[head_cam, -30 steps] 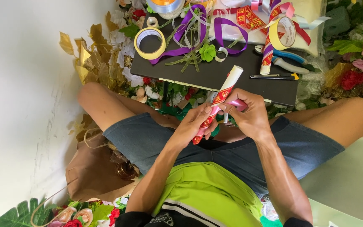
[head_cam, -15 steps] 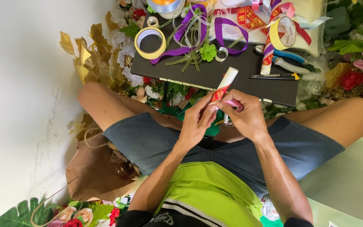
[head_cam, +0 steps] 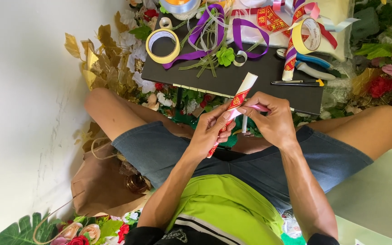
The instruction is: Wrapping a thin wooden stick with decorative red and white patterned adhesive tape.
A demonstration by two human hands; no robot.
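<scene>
A seated person's left hand [head_cam: 212, 131] and right hand [head_cam: 271, 119] both pinch a strip of red patterned ribbon with a white end [head_cam: 236, 103], held above the lap (just before a black board [head_cam: 250, 79] strewn with ribbons).

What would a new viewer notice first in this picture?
At the centre, the left hand and right hand hold a red patterned ribbon strip above the lap. Behind them, purple ribbons and a yellow tape roll lie on a dark board, with golden leaves to its left.
</scene>
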